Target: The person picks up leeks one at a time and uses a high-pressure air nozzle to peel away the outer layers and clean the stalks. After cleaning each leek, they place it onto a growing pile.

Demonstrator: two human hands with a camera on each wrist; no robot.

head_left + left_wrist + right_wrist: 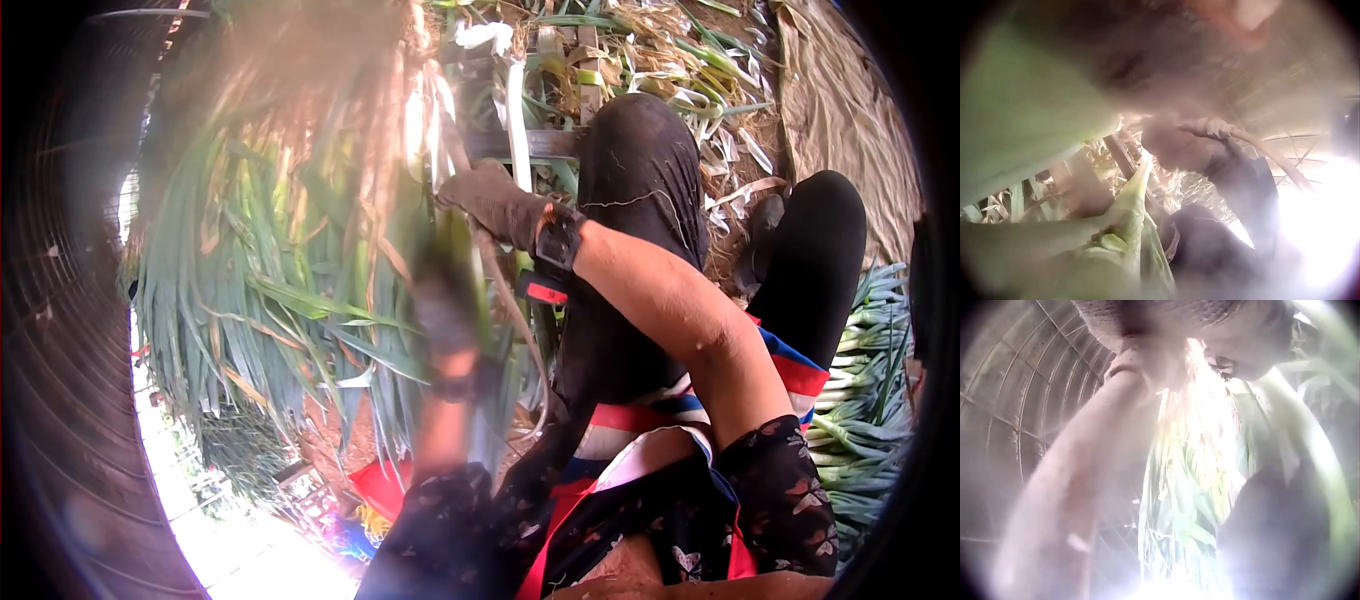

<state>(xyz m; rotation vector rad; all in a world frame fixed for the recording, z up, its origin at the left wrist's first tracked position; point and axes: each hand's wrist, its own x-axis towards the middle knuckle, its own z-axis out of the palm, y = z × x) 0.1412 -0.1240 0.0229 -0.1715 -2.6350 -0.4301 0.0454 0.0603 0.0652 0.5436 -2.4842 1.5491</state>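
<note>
My gloved right hand curls round a long, curved brown rod. From the left wrist view, the same hand holds the rod, which slants down to the right. In the right wrist view the glove is at the top, with the rod running down from it. A white-and-green stalk passes close to this hand. My gloved left hand is strongly blurred, lower left of the right one, beside green leaves; its fingers cannot be made out. Green stalks lie close to the left wrist camera.
A large mass of long green leaves hangs at the left. Leaf scraps litter the ground near my knees. Green-and-white stalks are stacked at the right, below a brown cloth. A curved mesh wall rises at far left.
</note>
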